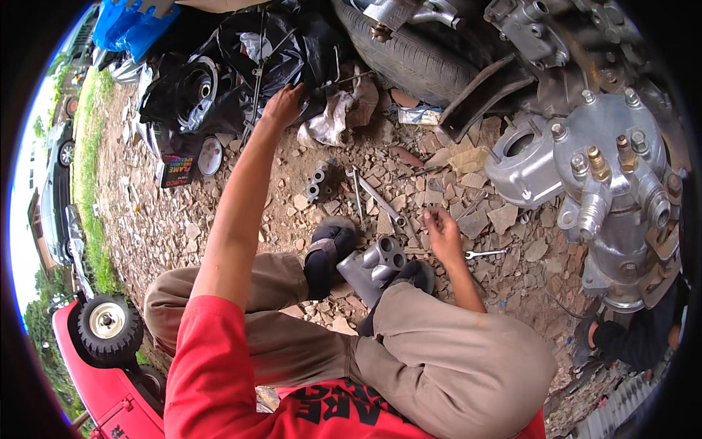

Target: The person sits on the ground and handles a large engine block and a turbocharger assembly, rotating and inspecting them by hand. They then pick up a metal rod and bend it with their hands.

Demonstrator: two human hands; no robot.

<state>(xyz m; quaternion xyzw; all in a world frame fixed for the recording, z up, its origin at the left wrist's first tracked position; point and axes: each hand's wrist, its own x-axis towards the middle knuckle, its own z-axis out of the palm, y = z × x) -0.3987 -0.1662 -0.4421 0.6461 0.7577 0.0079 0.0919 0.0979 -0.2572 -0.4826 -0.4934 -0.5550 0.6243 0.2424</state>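
My left arm stretches forward to the black plastic sheeting (318,40). There my left hand (284,106) is beside thin metal rods, its fingertips partly hidden among dark things, so I cannot see whether it grips anything. My right hand (444,234) hovers over the rubble near my right knee, fingers loosely bent, with nothing visible in it. Close to it lie a long wrench (379,196) and a small bright open-ended wrench (486,254). Between my feet rests a grey metal casting (373,267) with round openings; a smaller ported metal part (319,183) lies farther forward.
A large silver metal housing (610,154) with bolts and brass fittings stands at the right. Ahead are a tyre (409,58), a curved dark metal piece (486,95) and a crumpled pale cloth (329,124). At the left are a small printed box (175,170) and a red vehicle (110,380).
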